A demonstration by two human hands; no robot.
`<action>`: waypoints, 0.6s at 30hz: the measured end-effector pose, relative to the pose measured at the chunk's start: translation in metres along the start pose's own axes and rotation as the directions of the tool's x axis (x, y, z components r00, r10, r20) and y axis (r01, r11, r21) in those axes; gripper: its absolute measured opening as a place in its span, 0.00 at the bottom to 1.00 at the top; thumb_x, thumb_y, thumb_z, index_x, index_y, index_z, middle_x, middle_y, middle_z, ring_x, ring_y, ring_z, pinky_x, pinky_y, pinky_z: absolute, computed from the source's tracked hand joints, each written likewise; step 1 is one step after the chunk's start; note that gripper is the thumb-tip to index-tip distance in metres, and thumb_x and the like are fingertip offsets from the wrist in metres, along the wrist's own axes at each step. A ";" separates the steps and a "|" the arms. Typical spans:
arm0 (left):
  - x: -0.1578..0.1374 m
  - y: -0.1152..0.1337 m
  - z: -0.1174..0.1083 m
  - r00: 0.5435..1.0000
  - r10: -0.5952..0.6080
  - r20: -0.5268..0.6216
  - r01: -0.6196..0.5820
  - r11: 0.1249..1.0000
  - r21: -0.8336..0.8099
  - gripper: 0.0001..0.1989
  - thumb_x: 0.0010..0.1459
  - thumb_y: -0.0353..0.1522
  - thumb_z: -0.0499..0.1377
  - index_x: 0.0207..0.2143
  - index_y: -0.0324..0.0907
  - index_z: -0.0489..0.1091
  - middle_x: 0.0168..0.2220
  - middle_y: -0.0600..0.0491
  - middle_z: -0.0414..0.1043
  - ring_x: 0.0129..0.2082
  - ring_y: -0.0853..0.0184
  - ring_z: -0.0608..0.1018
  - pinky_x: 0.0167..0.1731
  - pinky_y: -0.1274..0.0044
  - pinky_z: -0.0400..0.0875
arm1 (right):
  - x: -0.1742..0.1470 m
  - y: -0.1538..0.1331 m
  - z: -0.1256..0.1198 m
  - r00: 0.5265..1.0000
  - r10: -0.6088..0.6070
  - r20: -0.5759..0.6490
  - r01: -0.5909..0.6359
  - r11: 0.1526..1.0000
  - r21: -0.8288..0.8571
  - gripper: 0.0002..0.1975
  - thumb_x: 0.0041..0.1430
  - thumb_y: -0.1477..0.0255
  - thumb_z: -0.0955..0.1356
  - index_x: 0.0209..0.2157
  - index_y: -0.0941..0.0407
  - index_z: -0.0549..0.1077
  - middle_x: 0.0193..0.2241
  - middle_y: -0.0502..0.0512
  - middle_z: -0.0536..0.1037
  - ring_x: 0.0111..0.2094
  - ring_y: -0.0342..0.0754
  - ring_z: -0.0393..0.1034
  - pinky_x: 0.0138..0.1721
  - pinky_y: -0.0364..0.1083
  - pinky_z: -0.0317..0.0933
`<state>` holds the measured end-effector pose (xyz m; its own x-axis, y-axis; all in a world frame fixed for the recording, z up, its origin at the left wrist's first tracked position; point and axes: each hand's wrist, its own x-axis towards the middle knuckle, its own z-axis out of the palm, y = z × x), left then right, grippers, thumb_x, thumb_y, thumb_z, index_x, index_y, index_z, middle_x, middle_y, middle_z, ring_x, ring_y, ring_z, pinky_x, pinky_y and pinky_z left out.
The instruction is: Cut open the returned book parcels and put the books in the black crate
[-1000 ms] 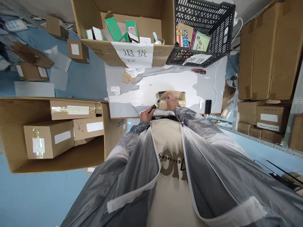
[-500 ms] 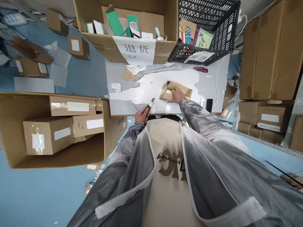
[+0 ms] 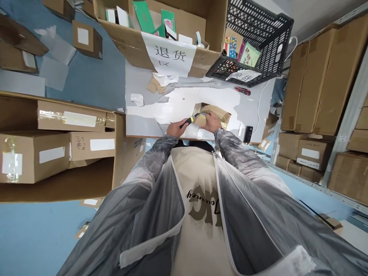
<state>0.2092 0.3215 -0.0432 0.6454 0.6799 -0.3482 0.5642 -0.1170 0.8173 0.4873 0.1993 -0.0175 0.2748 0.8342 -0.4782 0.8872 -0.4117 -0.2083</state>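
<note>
My left hand (image 3: 177, 128) is closed round the handle of a black and yellow box cutter (image 3: 187, 122). The cutter's blade end points right and reaches the left end of a small brown cardboard box (image 3: 221, 111). My right hand (image 3: 212, 122) grips the near side of that box, fingers over its top. Shiny tape shows on the box, and a dark gap is visible at its far left corner. The box lies on the white table (image 3: 161, 115); its near side is partly hidden by my right hand.
A large carton (image 3: 123, 46) with green boxes and a black crate (image 3: 255, 73) with small colourful packs stand at the back. A red and black cutter (image 3: 242, 91) and a phone (image 3: 248, 134) lie on the right. A carton of parcels (image 3: 119, 149) stands left.
My left hand has brought the box cutter right and up, from the table's front edge to the box. My right hand stays on the box. The view has shifted slightly.
</note>
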 end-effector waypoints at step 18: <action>-0.026 -0.020 0.026 0.974 -0.196 0.111 0.215 0.954 -0.207 0.30 0.83 0.49 0.63 0.73 0.44 0.89 0.32 0.53 0.88 0.29 0.62 0.84 0.35 0.76 0.78 | -0.027 -0.013 -0.024 0.997 -0.050 -0.056 0.044 0.994 -0.098 0.19 0.84 0.59 0.74 0.65 0.54 0.86 0.65 0.73 0.80 0.67 0.76 0.69 0.71 0.69 0.67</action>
<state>0.1943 0.2867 -0.0625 0.5758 0.6048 -0.5502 0.5704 0.1849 0.8003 0.4772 0.1912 0.0184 0.2504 0.8731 -0.4183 0.9305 -0.3364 -0.1451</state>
